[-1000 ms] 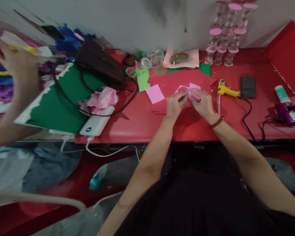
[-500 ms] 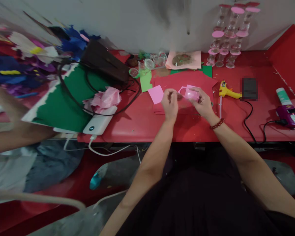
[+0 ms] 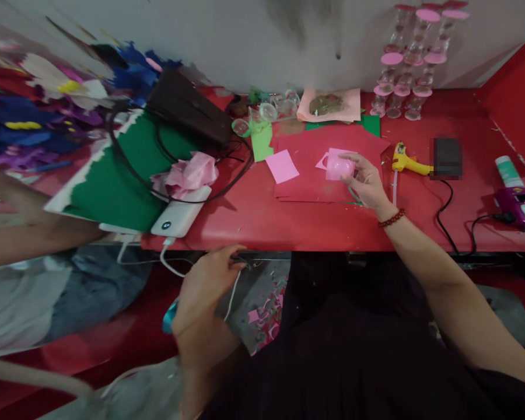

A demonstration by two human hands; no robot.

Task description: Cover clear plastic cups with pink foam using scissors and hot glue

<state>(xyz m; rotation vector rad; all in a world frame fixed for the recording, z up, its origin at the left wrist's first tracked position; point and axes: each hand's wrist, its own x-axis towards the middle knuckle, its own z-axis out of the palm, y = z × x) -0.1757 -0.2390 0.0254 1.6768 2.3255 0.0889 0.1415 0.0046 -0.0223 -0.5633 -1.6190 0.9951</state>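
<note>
My right hand (image 3: 364, 179) grips a clear rounded plastic piece (image 3: 340, 168) between thumb and fingers, above a square of pink paper (image 3: 333, 156). Behind it lies a pink offcut with a curved cut-out (image 3: 322, 161). My left hand (image 3: 212, 271) is low at the table's front edge, fingers closed. Something thin and dark shows at its fingertips, too blurred to name. Another pink paper square (image 3: 282, 166) rests on the red sheets (image 3: 306, 189) left of my right hand.
A yellow glue gun (image 3: 410, 161) lies to the right. Small hourglass-shaped pieces (image 3: 402, 90) stand stacked by the wall. At left are a white power bank (image 3: 181, 216), a dark bag (image 3: 188, 111), crumpled pink film (image 3: 192, 175) and another person's arm (image 3: 39, 233). Pink scraps (image 3: 269, 318) litter the floor.
My left hand has moved from beside the plastic piece down and left to the table's front edge. My right hand stays over the pink paper, holding the clear piece.
</note>
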